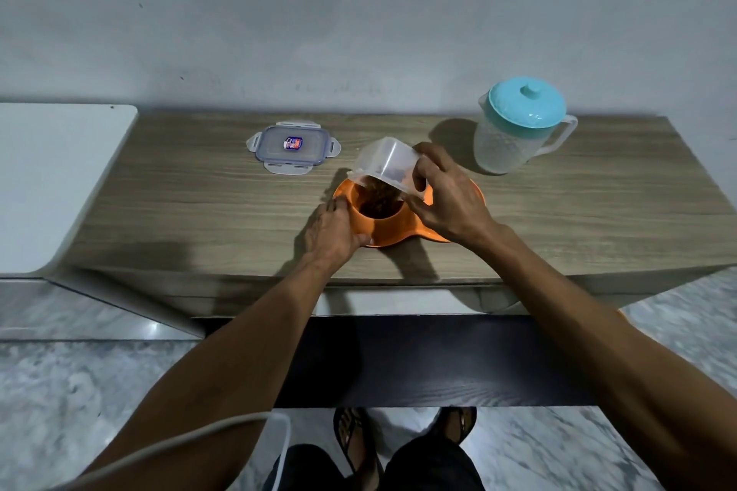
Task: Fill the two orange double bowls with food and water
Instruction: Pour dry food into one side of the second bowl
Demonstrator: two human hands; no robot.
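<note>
An orange double bowl (389, 233) stands near the front edge of the wooden table (199, 203). My left hand (333, 233) grips its left rim. My right hand (446, 197) holds a clear plastic container (383, 161) tipped mouth-down over the bowl's left cup, and brown food (379, 199) streams from it into that cup. The bowl's right cup is hidden behind my right hand. Only one orange bowl is in sight. At the back right stands a clear water jug (514, 132) with a turquoise lid.
The container's lid (293, 147) with grey clips lies flat at the back of the table, left of the bowl. A white surface (52, 179) adjoins the table on the left. A wall rises right behind the table. My feet stand on a marble floor.
</note>
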